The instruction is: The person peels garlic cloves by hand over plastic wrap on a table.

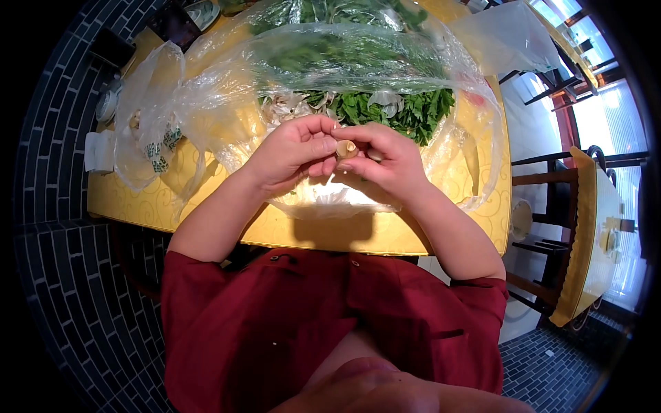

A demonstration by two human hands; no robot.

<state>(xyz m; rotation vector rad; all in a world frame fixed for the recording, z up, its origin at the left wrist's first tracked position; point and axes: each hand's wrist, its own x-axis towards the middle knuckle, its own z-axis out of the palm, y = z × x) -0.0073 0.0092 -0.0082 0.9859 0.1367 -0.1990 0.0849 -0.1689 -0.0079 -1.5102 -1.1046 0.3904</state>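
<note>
My left hand (295, 153) and my right hand (387, 157) meet over the near part of the table. Between their fingertips is a small pale clove of garlic (345, 148) with papery skin on it, pinched from both sides. Just beyond my left hand, a heap of papery garlic skins (288, 107) lies on the plastic. Leafy green herbs (413, 113) are piled behind my right hand. A clear plastic bag (227, 76) spreads over and around the greens. Under my hands is a bright white patch, whose contents I cannot make out.
The table (131, 206) has a yellow patterned cloth. A white box (100, 153) stands at its left edge, with a dark object (173, 26) at the back left. To the right are dark chairs (551, 182) and another table (593, 227). A dark brick wall borders the left.
</note>
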